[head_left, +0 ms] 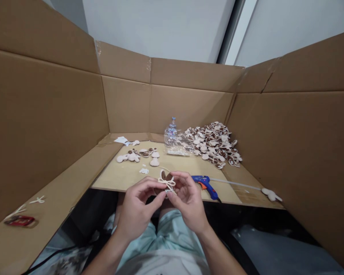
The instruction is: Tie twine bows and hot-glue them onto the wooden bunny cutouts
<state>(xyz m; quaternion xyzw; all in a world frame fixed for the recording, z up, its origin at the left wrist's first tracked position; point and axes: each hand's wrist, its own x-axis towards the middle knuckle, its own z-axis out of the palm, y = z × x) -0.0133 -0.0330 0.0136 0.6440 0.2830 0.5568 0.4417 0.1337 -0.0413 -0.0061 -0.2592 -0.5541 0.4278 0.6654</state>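
And there, low centre of the frame, the brown bow-tied piece (pixel 166 184) sat between both sets of fingertips, left hand (pixel 141 204) and right hand (pixel 189 198) nearly closed, pinching its opposite sides, thumbs at its lower edge!

The pale counter (pixel 177 168) carries a large pile of brown-and-cream plush pieces (pixel 215 143), a smaller scattered group (pixel 136 154), a clear bottle (pixel 172 131), a plastic bag (pixel 179 147), small white tabs (pixel 143 171) and a blue glue gun (pixel 205 185).
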